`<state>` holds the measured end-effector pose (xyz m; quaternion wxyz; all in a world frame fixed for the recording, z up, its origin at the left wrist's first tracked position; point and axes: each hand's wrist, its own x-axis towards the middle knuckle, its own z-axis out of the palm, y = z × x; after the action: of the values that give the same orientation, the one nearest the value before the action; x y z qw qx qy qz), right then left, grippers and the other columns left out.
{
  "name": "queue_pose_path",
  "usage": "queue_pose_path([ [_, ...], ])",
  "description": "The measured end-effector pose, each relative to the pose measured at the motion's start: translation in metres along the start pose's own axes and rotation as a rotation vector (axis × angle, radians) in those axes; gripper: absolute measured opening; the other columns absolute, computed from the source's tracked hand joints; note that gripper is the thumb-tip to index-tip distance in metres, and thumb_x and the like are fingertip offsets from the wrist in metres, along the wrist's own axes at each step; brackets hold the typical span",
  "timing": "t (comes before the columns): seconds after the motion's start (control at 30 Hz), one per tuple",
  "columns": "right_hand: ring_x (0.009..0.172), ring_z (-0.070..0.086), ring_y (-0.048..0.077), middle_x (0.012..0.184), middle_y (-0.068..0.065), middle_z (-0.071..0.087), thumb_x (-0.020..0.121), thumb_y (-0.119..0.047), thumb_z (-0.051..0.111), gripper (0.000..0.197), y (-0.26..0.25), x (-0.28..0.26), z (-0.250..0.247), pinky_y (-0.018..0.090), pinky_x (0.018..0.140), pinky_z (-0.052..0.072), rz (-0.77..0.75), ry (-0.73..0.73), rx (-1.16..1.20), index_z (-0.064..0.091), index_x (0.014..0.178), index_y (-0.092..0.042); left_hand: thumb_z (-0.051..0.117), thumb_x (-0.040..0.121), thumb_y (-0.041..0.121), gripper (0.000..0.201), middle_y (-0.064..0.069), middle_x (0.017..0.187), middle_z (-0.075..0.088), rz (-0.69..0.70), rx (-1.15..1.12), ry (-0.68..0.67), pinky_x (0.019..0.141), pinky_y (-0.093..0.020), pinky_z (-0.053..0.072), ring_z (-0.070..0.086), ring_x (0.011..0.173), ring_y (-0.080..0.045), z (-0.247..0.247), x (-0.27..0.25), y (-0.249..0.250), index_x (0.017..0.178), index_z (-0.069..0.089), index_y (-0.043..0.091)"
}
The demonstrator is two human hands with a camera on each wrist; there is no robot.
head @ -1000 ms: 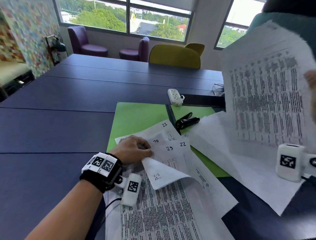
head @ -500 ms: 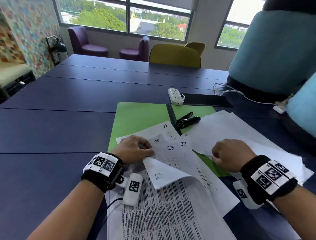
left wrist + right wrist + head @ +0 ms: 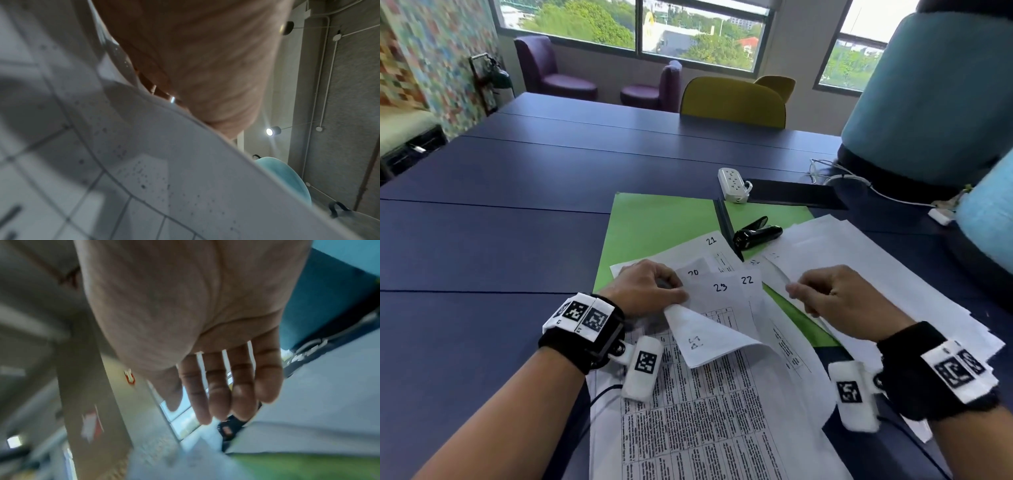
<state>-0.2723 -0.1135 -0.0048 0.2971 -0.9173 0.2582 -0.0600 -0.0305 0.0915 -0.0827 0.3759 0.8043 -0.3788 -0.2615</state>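
A stack of printed sheets [image 3: 705, 411] lies on an open green folder [image 3: 654, 233], its top corners hand-numbered 20 to 23. My left hand [image 3: 650, 287] pinches the turned-up corners of the upper sheets, and one corner curls back beneath it. In the left wrist view the lifted paper [image 3: 144, 162] fills the picture under my palm [image 3: 205, 65]. My right hand [image 3: 825, 298] hovers over the left edge of a second pile of face-down sheets [image 3: 887, 274]. It holds nothing, and its fingers [image 3: 226, 386] hang loosely straight.
A black stapler [image 3: 756, 236] lies on the green folder behind the sheets. A white power strip [image 3: 732, 183] and a black flat panel [image 3: 791, 195] sit farther back. Teal chairs [image 3: 928, 85] crowd the right side, with white cables by them. The blue table [image 3: 500, 240] extends left.
My right hand held a sheet up at the right, laid it on the right pile, and has now moved left toward the numbered stack. The left hand has kept its pinch.
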Motion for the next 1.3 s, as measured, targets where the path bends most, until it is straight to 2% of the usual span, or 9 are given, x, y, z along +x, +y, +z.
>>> queue_pose_path([
  [0.07, 0.071, 0.063, 0.008, 0.08, -0.001, 0.069, 0.077, -0.043, 0.078, 0.018, -0.019, -0.022, 0.004, 0.025, 0.069, 0.052, -0.087, -0.107, 0.179, 0.074, 0.087, -0.029, 0.08, 0.079, 0.038, 0.008, 0.016, 0.078, 0.076, 0.002, -0.02, 0.001, 0.093, -0.034, 0.056, 0.07, 0.086, -0.01, 0.001, 0.0, 0.0, 0.076, 0.076, 0.031],
  [0.2, 0.105, 0.061, -0.001, 0.107, -0.016, 0.069, 0.064, -0.046, 0.088, 0.05, -0.029, -0.036, 0.027, 0.02, 0.087, 0.051, -0.143, -0.283, 0.102, 0.068, 0.109, -0.037, 0.081, 0.078, 0.037, 0.01, 0.012, 0.081, 0.077, 0.005, -0.042, -0.015, 0.092, -0.036, 0.057, 0.072, 0.089, -0.014, 0.002, -0.001, -0.002, 0.081, 0.076, 0.029],
  [0.33, 0.076, 0.063, 0.002, 0.082, -0.006, 0.072, 0.082, -0.033, 0.078, 0.011, -0.024, -0.023, 0.055, 0.029, 0.069, 0.051, -0.205, -0.205, 0.129, 0.075, 0.088, -0.024, 0.081, 0.073, 0.04, 0.012, 0.011, 0.083, 0.077, 0.041, -0.078, -0.027, 0.089, -0.035, 0.057, 0.073, 0.089, -0.015, 0.001, -0.002, -0.001, 0.078, 0.075, 0.032],
  [0.57, 0.056, 0.036, 0.007, 0.056, -0.012, 0.043, 0.087, -0.043, 0.065, 0.033, -0.016, -0.014, 0.067, 0.022, 0.052, 0.028, -0.193, -0.09, 0.408, 0.063, 0.057, -0.03, 0.079, 0.083, 0.024, 0.016, 0.006, 0.081, 0.068, 0.16, -0.165, 0.053, 0.074, -0.031, 0.048, 0.056, 0.071, -0.011, 0.006, -0.002, 0.002, 0.079, 0.063, 0.023],
  [0.7, 0.064, 0.054, 0.022, 0.066, 0.008, 0.059, 0.079, -0.036, 0.071, 0.027, -0.01, -0.008, 0.067, 0.032, 0.062, 0.046, -0.034, 0.035, 0.684, 0.067, 0.065, -0.013, 0.067, 0.083, 0.063, 0.053, -0.005, 0.059, 0.047, 0.122, -0.311, 0.011, 0.057, -0.037, 0.031, 0.035, 0.055, -0.023, 0.01, -0.002, 0.001, 0.069, 0.066, 0.012],
  [0.8, 0.067, 0.053, 0.027, 0.07, 0.014, 0.058, 0.079, -0.039, 0.069, 0.028, -0.009, -0.006, 0.066, 0.037, 0.063, 0.047, 0.003, 0.062, 0.725, 0.07, 0.067, -0.014, 0.053, 0.073, 0.089, 0.091, -0.031, 0.066, 0.052, 0.107, -0.313, -0.044, 0.068, -0.038, 0.038, 0.044, 0.06, -0.028, 0.01, -0.001, -0.003, 0.072, 0.064, -0.001],
  [1.03, 0.072, 0.05, 0.028, 0.087, 0.042, 0.061, 0.07, -0.047, 0.083, 0.036, -0.002, -0.001, 0.072, 0.046, 0.067, 0.044, 0.044, 0.125, 0.706, 0.067, 0.082, -0.017, 0.071, 0.075, 0.059, 0.027, 0.011, 0.061, 0.064, 0.117, -0.269, -0.06, 0.064, -0.029, 0.039, 0.05, 0.058, -0.008, 0.011, -0.004, 0.001, 0.07, 0.078, 0.033],
  [1.17, 0.069, 0.058, 0.028, 0.08, 0.023, 0.072, 0.085, -0.013, 0.076, 0.013, -0.001, -0.001, 0.069, 0.044, 0.069, 0.05, 0.011, 0.146, 0.686, 0.065, 0.079, -0.019, 0.072, 0.09, 0.038, 0.026, 0.014, 0.061, 0.067, 0.121, -0.253, -0.037, 0.065, -0.026, 0.042, 0.053, 0.059, -0.005, 0.011, -0.002, 0.003, 0.064, 0.076, 0.038],
  [1.3, 0.057, 0.054, 0.014, 0.062, 0.002, 0.063, 0.079, -0.007, 0.08, 0.014, -0.007, -0.003, 0.069, 0.027, 0.055, 0.047, -0.064, 0.164, 0.618, 0.067, 0.075, -0.004, 0.076, 0.088, 0.034, 0.019, 0.008, 0.075, 0.071, 0.112, -0.27, -0.012, 0.079, -0.043, 0.052, 0.061, 0.072, -0.013, 0.013, 0.0, -0.002, 0.07, 0.08, 0.027],
])
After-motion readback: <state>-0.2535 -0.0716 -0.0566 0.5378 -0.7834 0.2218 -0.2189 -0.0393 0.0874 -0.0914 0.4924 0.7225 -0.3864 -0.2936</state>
